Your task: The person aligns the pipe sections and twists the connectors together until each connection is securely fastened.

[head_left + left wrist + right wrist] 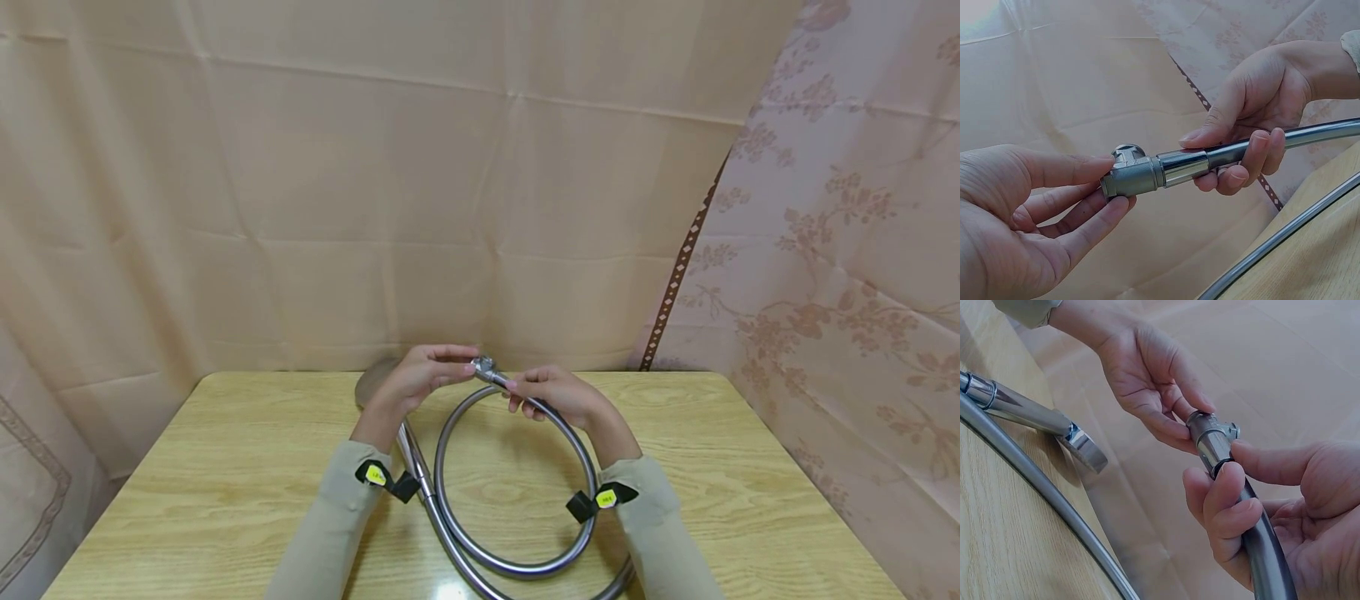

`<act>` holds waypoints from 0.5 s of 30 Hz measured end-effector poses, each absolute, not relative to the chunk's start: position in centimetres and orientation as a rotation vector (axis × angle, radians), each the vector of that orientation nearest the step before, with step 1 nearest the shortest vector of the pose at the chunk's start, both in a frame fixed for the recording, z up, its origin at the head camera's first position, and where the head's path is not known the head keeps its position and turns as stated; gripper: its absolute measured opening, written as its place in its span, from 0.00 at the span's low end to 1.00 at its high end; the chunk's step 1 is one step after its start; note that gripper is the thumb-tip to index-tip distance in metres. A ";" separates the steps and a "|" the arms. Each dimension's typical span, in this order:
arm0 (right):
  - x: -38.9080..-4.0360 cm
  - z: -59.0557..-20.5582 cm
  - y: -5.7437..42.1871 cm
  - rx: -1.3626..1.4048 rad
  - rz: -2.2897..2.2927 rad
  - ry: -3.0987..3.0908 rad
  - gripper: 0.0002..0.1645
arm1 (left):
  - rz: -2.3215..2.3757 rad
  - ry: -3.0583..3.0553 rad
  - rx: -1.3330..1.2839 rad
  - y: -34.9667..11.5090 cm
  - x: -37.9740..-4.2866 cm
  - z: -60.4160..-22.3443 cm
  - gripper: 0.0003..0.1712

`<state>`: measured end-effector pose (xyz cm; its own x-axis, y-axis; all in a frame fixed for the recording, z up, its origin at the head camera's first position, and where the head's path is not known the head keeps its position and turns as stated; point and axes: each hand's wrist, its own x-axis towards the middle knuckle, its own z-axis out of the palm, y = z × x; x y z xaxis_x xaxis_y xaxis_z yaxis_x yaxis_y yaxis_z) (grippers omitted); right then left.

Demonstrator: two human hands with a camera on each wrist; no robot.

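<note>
My left hand (417, 382) pinches a small chrome pipe fitting (1135, 177) between thumb and fingertips. The fitting has a short side stub and sits in line with the end of a shower hose (517, 570). From the other side, my right hand (564, 393) grips the hose just behind its shiny end collar (1184, 167), thumb on top and fingers curled beneath. In the right wrist view the collar meets the fitting. Both hands are raised over the far edge of the table. The hose makes a large loop below them.
A chrome hand shower (1088, 453) lies at the table's far left edge, its handle (1030, 411) joined to the hose's other end. The wooden table (225, 483) ends against a beige curtain (337, 208). A flowered curtain (847, 292) hangs at the right.
</note>
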<state>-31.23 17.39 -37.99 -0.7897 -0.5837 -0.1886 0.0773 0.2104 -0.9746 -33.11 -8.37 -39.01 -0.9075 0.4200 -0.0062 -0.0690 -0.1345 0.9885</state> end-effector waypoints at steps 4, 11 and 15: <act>-31.3 -38.0 17.4 -0.474 -1.619 1.951 0.15 | 2.109 1.814 0.396 -8.4 -33.1 -39.0 0.24; -31.1 -37.9 17.3 -0.474 -1.585 1.973 0.18 | 2.108 1.813 0.403 -8.4 -33.2 -39.2 0.23; -31.1 -38.0 17.3 -0.471 -1.575 1.985 0.20 | 2.104 1.816 0.407 -8.4 -33.2 -39.1 0.23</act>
<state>-31.05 17.28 -37.96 -0.7832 -0.5867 -0.2058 0.0670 0.2494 -0.9661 -33.17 -8.44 -39.14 -0.9044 0.4268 -0.0001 -0.0625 -0.1323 0.9892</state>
